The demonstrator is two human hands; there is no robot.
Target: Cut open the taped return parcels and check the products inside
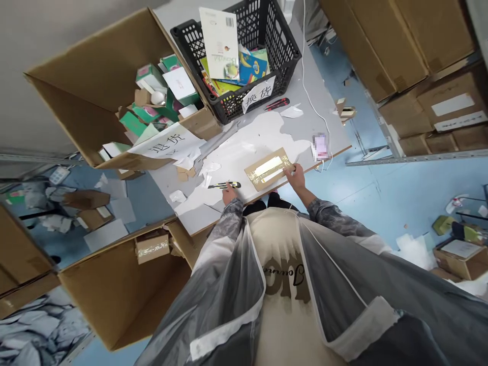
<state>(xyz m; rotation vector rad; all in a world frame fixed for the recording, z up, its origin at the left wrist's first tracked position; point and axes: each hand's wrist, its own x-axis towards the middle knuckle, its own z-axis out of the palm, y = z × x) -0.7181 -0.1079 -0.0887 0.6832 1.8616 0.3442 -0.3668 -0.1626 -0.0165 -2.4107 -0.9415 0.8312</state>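
Note:
A small brown cardboard box [263, 178] lies slanted near the front edge of the table, with clear tape and white label strips on its top. My right hand [296, 179] grips its right end, the thumb over the top. To the left, my left hand [229, 194] has its fingers closed on a black and yellow utility knife [234, 185], held crosswise at the tabletop. How firmly the fingers wrap the knife is hard to make out. Scraps of paper lie around it on the white table [198, 216].
A large carton [95, 66] of small boxes and a black crate [290, 56] of books stand at the back. Nearby lie a red utility knife [277, 104] and a phone [320, 146] on a cable. An open carton [129, 295] stands at lower left.

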